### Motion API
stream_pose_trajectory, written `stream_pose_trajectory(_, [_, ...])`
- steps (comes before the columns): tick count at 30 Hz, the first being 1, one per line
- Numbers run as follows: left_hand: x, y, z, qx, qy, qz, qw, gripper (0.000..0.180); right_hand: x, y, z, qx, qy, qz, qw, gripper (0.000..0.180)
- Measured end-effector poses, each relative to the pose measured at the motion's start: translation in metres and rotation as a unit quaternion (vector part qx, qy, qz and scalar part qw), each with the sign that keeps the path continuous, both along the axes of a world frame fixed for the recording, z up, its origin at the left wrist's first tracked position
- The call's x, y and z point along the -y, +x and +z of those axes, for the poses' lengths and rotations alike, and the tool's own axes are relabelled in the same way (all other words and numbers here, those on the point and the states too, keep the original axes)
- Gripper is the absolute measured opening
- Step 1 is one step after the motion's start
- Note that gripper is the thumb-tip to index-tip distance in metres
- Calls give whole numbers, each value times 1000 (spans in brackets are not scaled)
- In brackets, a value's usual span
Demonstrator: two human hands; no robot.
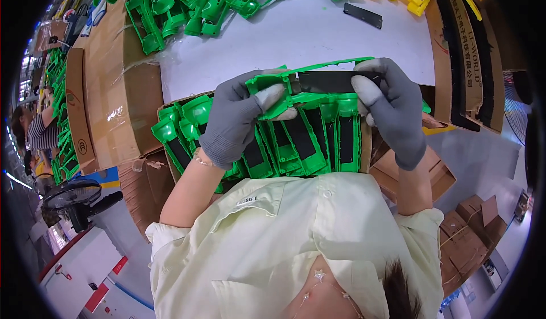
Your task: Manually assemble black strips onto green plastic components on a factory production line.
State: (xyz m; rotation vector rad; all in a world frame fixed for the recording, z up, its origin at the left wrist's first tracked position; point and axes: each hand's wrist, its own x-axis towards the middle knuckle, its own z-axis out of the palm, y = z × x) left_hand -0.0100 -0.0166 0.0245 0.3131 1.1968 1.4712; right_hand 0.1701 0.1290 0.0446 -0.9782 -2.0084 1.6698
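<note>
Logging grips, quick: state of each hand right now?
Left hand: closed, holding the left end of a green plastic housing.
Right hand: closed, thumb on the right end of a black strip.

Grey gloves (228,123) accompany a pale buttoned shirt (298,228).

Pale grey floor (483,155) (marked with yellow lines (438,130)) flanks the white work surface (256,52).

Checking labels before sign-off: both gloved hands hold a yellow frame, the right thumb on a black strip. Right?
Not quite: the frame is green, not yellow, as the head view shows. The gloved left hand and right hand do hold it, the right thumb on the black strip.
</note>
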Motion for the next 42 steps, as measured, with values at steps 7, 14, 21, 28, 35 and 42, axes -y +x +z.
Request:
stream_pose_trajectory(7, [-3,3,0,11,14,-4,1000,32,0,3,1,-9,1,-12,1000,15])
stream_pose_trajectory(14, [-4,4,-3,20,41,3,999,30,5,8,12,-30,-41,-38,998,14])
stream_pose_trajectory(21, [-5,11,-9,37,30,-9,999,29,12,1,-8,-4,95,-24,995,9])
stream_pose_trajectory(28, [-12,25,-6,6,-32,13,999,31,17,4,-18,5,222,-17,975,9])
stream_pose_trajectory(35, [-11,29,4,-44,-63,-4,997,26,10,6,-17,85,190,-27,978,26])
stream_pose_trajectory(42, [0,25,3,-74,-38,-54,995,24,-3,13,-35,-57,142,-53,987,23])
